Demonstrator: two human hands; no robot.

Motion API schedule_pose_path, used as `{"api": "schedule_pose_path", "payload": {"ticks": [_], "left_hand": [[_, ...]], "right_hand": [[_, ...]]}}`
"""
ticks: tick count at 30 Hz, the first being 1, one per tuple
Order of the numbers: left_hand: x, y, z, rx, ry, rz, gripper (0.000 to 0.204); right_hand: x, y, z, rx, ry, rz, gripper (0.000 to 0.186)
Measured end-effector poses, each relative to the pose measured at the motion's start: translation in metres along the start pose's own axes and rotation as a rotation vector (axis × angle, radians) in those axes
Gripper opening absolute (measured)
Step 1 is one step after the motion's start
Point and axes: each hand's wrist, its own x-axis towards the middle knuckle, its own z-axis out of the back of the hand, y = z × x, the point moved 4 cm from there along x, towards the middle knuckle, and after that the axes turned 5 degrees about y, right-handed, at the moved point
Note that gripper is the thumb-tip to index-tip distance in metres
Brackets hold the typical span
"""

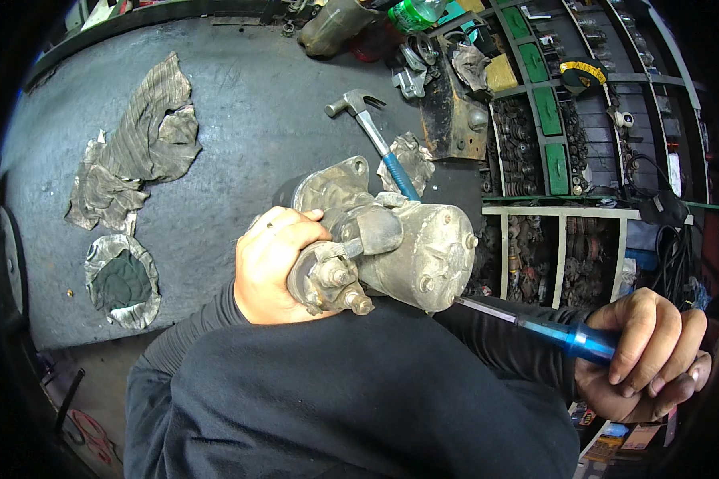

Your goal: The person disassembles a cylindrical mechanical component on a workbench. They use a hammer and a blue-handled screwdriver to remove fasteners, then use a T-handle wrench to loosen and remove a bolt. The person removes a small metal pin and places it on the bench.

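A worn, dusty starter motor (419, 251) lies at the bench's near edge, close against my body. Its thick round end points right, and a smaller cylinder with threaded terminals sits on its near left side. My left hand (276, 259) is wrapped round that smaller cylinder. Out to the right, my right hand (647, 351) grips the blue handle of a screwdriver (571, 337). The shaft reaches left, and its tip is at the lower rim of the motor's end cover, by a bolt head; whether it sits in a slot I cannot tell.
A claw hammer (379, 140) with a blue grip lies behind the motor. Dirty rags (148, 144) and a pale round cloth piece (122, 281) with dark powder are on the left of the bench (240, 96). Shelves of parts (527, 152) stand right; a green-labelled bottle (415, 14) is at the back.
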Motion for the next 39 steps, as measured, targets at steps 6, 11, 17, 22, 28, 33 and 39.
{"api": "schedule_pose_path", "payload": {"ticks": [6, 11, 17, 22, 28, 33, 39], "left_hand": [[-0.004, 0.0, -0.005, -0.012, -0.001, 0.012, 0.051], [-0.005, 0.002, -0.005, -0.022, 0.013, -0.012, 0.051], [-0.007, 0.003, -0.006, -0.023, -0.034, 0.009, 0.046], [-0.002, -0.002, -0.004, 0.024, 0.002, 0.039, 0.052], [-0.001, -0.002, -0.005, 0.004, -0.016, 0.004, 0.049], [-0.001, -0.002, -0.004, 0.008, -0.029, 0.016, 0.043], [0.001, -0.006, -0.004, 0.0, -0.029, 0.021, 0.039]], "right_hand": [[-0.009, 0.02, 0.033, 0.213, 0.099, 0.143, 0.033], [0.008, -0.008, 0.017, 0.368, 0.035, 0.467, 0.032], [0.028, -0.029, -0.005, 0.505, 0.313, 0.086, 0.016], [0.024, -0.025, -0.016, -0.001, 0.058, -0.017, 0.02], [0.02, -0.019, -0.01, 0.175, 0.137, 0.147, 0.016], [0.026, -0.026, -0.005, 0.533, 0.282, 0.159, 0.014], [0.04, -0.058, -0.022, 1.092, 0.588, -0.023, 0.017]]}}
